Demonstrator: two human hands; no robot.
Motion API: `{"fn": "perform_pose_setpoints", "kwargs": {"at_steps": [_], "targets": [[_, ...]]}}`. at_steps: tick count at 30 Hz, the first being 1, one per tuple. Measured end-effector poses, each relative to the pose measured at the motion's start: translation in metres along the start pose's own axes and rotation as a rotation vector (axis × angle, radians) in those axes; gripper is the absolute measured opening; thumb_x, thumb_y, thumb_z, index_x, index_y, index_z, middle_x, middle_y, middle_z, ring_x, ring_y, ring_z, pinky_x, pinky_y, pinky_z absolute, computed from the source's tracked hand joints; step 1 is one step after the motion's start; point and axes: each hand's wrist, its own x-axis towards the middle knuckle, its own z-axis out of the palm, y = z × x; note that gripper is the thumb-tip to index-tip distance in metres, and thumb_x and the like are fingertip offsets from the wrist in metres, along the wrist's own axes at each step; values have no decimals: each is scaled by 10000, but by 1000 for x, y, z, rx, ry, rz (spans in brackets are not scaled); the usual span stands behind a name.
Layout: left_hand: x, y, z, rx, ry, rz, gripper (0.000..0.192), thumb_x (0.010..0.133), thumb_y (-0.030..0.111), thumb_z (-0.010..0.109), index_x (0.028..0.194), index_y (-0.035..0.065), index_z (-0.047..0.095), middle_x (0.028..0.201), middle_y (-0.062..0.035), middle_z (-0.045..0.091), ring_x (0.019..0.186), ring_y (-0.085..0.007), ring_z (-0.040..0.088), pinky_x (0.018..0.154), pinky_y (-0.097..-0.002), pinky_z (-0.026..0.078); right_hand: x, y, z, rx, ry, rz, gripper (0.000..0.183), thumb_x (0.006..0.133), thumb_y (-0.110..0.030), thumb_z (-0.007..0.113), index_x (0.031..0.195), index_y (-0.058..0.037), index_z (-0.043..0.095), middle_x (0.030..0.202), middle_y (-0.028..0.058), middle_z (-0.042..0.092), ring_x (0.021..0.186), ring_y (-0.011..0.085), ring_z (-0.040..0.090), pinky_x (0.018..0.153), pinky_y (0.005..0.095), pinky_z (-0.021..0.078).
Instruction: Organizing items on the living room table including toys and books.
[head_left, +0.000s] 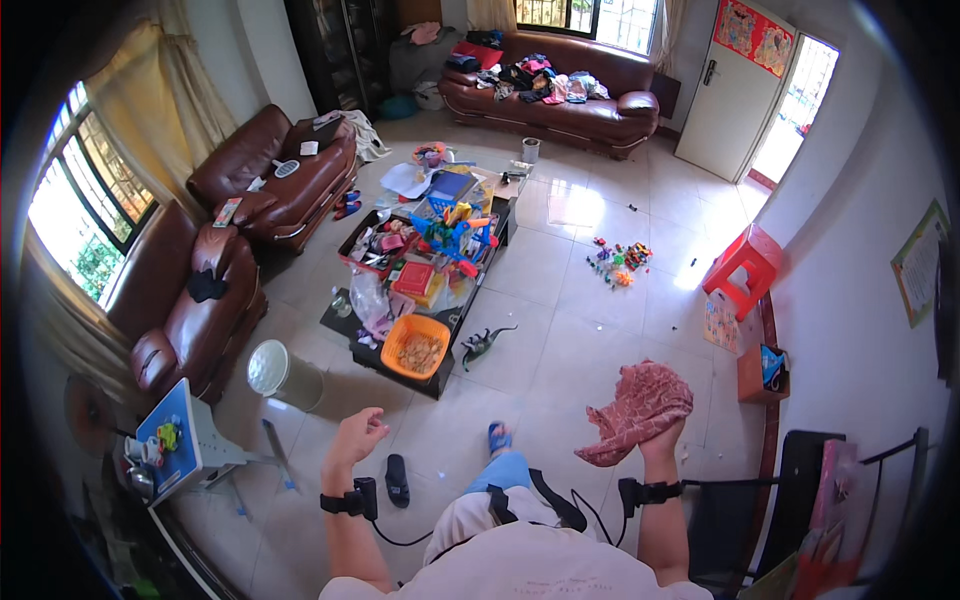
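A crumpled reddish-pink patterned cloth (640, 409) is held up in my right hand (661, 441), over the tiled floor at the right; the cloth hides most of the fingers. My left hand (361, 433) is raised at the left with fingers slightly bent and apart, and holds nothing. Beyond it, an orange plastic basket (386, 360) with small brownish pieces in it rests on the near end of the low table (480, 279). A toy dinosaur (482, 345) lies on the floor beside that table. One dark slipper (397, 480) lies below my left hand.
Scattered small toys (621, 259) lie on the floor ahead. A red plastic stool (742, 270) and a brown box (752, 375) stand along the right wall. At left are a waste bin (300, 381), a small blue-topped table (169, 420) and leather sofas (214, 315). Clothes (536, 79) cover the far sofa.
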Motion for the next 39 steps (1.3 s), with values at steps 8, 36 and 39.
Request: {"fn": "perform_pose_setpoints", "kwargs": {"at_steps": [8,36,39], "targets": [[198,105,13,-56,41,158,393,781,197,623,1109,4,525,868,-130,620,779,-221,601,707,-306,476,173,-19,28,-186,-59,-43,494,904,-385,317,1203,-11,433,1147,129,529,1034,270,526,902,424,417],[686,299,164,-283,-83,-103,377,796,268,601,1073,16,556,946,-136,626,869,-242,600,754,-322,466,804,23,70,-323,-202,570,537,880,-452,323,1263,-83,395,1241,95,474,1121,283,467,959,458,370],[741,300,182,-317,0,-169,329,803,232,601,1027,-7,572,919,-127,632,843,-212,604,738,-308,471,860,64,108,-399,-307,657,552,881,-473,325,1261,-78,395,1234,106,477,1099,302,476,933,473,390]]}}
